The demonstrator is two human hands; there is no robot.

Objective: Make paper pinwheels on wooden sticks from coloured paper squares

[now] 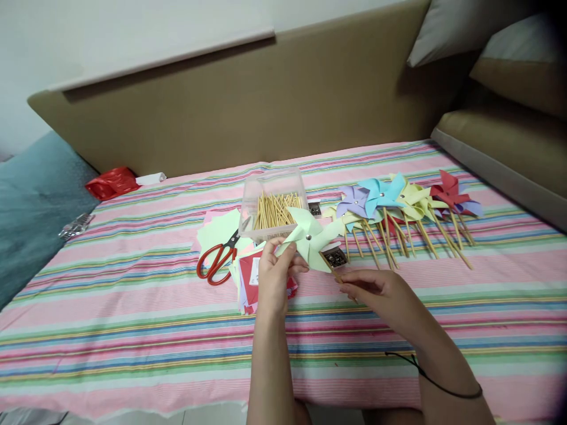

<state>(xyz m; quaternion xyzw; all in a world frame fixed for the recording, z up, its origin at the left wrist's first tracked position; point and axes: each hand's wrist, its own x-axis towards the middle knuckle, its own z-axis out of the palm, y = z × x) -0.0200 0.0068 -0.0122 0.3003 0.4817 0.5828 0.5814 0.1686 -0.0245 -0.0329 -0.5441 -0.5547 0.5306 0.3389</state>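
Note:
A pale green paper pinwheel (316, 241) with a metal pin at its centre is held up between my two hands. My left hand (278, 265) pinches one of its blades between thumb and fingers. The wooden stick (333, 273) is gripped near its visible end by the closed fingers of my right hand (367, 286). Behind the pinwheel stands a clear plastic box (248, 203) of wooden sticks (272, 209). Just beyond my right fingers, a small dark box of metal pins (335, 257) is partly covered by a blade.
Finished pinwheels (383, 198) in several colours lie in a row at right. Red-handled scissors (217, 262) rest on paper sheets (221, 227) beside stacked coloured paper (243, 283). A red plastic bag (113, 183) sits at far left on the striped cloth (133, 330); a sofa back (266, 106) rises behind.

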